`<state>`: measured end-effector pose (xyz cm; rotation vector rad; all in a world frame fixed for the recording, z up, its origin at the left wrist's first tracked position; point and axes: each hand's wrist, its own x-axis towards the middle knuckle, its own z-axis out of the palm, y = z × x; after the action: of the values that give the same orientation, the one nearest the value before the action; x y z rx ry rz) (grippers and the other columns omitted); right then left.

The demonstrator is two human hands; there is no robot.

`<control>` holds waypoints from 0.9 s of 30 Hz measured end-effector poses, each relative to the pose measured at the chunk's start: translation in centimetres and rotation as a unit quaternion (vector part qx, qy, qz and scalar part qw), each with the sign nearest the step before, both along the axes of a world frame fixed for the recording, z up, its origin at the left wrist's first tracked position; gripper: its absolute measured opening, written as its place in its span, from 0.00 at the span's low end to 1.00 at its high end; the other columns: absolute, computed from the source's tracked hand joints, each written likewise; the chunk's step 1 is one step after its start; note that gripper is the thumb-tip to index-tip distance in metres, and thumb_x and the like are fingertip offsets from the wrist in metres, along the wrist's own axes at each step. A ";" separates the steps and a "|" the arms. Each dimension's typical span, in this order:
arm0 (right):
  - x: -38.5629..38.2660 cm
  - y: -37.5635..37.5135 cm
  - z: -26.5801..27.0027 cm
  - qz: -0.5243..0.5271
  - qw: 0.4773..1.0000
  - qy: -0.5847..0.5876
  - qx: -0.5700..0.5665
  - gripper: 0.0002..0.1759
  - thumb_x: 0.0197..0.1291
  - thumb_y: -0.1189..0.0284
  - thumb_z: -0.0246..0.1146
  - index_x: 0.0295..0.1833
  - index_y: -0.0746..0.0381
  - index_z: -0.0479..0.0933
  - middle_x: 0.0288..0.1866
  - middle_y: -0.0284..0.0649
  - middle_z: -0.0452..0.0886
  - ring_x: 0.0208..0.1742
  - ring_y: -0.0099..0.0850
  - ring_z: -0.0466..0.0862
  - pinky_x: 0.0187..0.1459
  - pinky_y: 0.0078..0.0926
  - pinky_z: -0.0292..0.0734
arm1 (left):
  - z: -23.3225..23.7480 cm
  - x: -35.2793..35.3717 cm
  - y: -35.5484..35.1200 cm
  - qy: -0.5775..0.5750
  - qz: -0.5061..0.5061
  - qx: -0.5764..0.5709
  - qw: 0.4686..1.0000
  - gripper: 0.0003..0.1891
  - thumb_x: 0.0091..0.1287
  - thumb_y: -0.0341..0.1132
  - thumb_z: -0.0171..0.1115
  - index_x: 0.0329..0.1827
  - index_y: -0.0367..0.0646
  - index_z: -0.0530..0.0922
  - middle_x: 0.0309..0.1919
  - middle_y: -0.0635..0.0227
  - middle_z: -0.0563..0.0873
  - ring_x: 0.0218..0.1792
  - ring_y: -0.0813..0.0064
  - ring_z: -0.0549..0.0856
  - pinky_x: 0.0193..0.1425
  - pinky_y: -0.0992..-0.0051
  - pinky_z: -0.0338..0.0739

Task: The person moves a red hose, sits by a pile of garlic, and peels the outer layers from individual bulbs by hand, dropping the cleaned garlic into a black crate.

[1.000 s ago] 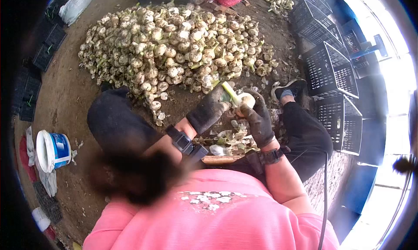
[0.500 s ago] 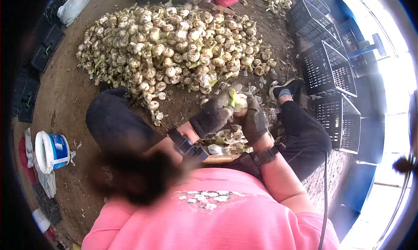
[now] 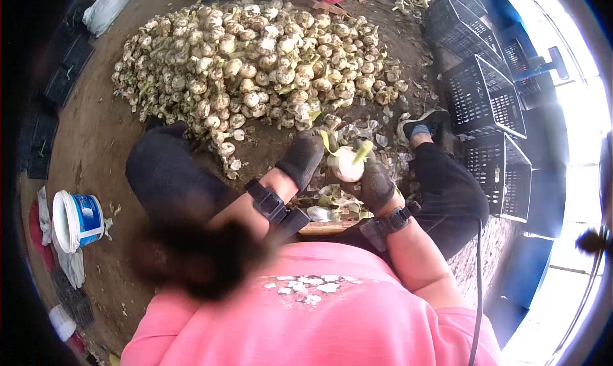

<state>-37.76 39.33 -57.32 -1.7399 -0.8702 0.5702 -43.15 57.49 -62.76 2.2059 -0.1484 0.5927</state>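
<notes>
1. The right hand (image 3: 378,184), at the white bulb's (image 3: 348,165) four o'clock, has its grip closed on it.
2. The left hand (image 3: 302,156) is near nine o'clock; its grip I cannot tell.
3. The bulb pile (image 3: 255,66) lies toward eleven.

From the head, looking forward and steeply down: pink cloth shirt (image 3: 313,328) near at 6 o'clock, pale round bulb pile (image 3: 255,66) farther at 11.

Bare soil (image 3: 260,150) opens left of the hands (image 3: 302,158), the bulb heap (image 3: 255,66) blocking ahead.
</notes>
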 end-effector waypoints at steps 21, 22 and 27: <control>1.1 0.8 4.5 -0.137 0.963 0.211 0.098 0.14 0.66 0.69 0.58 0.54 0.62 0.75 0.48 0.34 0.79 0.45 0.22 0.78 0.47 0.19 0.73 | 4.5 -1.7 -2.5 0.234 -0.139 -0.591 0.759 0.40 0.57 0.23 0.59 0.74 0.42 0.50 0.60 0.63 0.72 0.56 0.74 0.76 0.59 0.74 0.73; 1.1 0.8 4.0 -0.137 0.963 0.209 0.097 0.14 0.66 0.69 0.58 0.54 0.62 0.75 0.48 0.34 0.79 0.45 0.22 0.78 0.47 0.19 0.73 | 4.4 -1.7 -2.6 0.223 -0.080 -0.501 0.832 0.40 0.55 0.20 0.56 0.73 0.42 0.51 0.60 0.61 0.72 0.56 0.72 0.76 0.60 0.73 0.73; -0.9 2.8 4.3 -0.204 0.939 -0.150 -0.233 0.20 0.55 0.57 0.66 0.28 0.66 0.79 0.22 0.50 0.79 0.25 0.40 0.81 0.30 0.35 0.72 | 4.3 -1.9 -4.0 0.125 0.065 -0.170 0.975 0.40 0.54 0.18 0.48 0.74 0.41 0.48 0.52 0.43 0.77 0.48 0.55 0.82 0.53 0.64 0.76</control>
<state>-38.67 42.18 -53.00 -2.4093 -0.5709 0.2412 -45.05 53.53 -58.48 1.9433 0.2155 0.3724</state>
